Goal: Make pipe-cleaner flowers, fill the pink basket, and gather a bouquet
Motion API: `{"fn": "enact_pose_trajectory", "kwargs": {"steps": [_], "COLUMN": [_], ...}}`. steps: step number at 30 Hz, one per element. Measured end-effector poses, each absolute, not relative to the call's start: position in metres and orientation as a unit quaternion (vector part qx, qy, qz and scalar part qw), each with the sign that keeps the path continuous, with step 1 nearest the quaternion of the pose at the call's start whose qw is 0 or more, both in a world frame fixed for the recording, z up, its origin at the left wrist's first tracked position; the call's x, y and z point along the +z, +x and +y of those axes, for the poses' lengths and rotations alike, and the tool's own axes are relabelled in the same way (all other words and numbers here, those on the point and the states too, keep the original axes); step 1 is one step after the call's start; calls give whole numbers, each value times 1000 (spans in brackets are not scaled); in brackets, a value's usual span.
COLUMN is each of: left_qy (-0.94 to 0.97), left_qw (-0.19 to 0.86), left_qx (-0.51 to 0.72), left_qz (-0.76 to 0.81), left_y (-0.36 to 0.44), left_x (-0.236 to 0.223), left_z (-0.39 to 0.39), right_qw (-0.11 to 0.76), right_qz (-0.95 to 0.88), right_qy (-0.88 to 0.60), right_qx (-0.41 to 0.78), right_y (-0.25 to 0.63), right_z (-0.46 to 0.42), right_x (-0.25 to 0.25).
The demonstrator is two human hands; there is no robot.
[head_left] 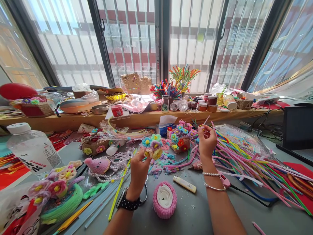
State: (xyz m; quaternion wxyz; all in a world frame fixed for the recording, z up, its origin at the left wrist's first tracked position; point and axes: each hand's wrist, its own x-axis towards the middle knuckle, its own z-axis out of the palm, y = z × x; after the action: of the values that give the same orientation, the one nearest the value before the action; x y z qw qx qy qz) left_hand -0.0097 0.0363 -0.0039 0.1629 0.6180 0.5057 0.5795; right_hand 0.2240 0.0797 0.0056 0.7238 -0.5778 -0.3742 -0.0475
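Observation:
My left hand (140, 166) is closed around a small bunch of fuzzy pipe-cleaner flowers (156, 145) in blue, green, purple, pink and yellow, held up above the table. Farther right, my right hand (207, 140) pinches a small purple-and-yellow flower (201, 128), partly hidden by the fingers. Just left of that hand stands a small basket (183, 146) filled with colourful fuzzy flowers. On the table below and between my hands sits a pink fuzzy pot (165, 209) with a rolled white filling. A pale lighter (185, 184) lies to the right of the pot.
Loose pipe cleaners (239, 156) spread across the right side, near a pink glue gun (223, 179) and a laptop (298, 130). On the left are a plastic bottle (36, 150), a green crescent with flowers (63, 202), bead strings (117, 163) and glue sticks (100, 202). Jars (212, 100) line the sill.

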Motion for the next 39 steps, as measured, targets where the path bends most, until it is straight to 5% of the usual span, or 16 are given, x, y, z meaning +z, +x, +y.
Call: {"fn": "enact_pose_trajectory", "kwargs": {"steps": [8,14,20,31,39], "left_qy": [617,570,537,512,513], "left_qw": [129,250,375,431,450], "left_qx": [579,603,603,609,607], "left_qz": [517,499,455,426,408], "left_y": [-10,-7,-4,-4,-6], "left_x": [-3,-4,2,7,9], "left_z": [35,36,34,33,33], "right_qw": [788,807,771,626,628], "right_qz": [-353,-393,-483,-571,-563], "right_qy": [-495,-439,-407,-313,-281], "right_qx": [-94,-50,82,429,458], "right_y": [220,214,204,147,113], "right_z": [57,40,29,37,37], "right_x": [37,56,65,51,38]}}
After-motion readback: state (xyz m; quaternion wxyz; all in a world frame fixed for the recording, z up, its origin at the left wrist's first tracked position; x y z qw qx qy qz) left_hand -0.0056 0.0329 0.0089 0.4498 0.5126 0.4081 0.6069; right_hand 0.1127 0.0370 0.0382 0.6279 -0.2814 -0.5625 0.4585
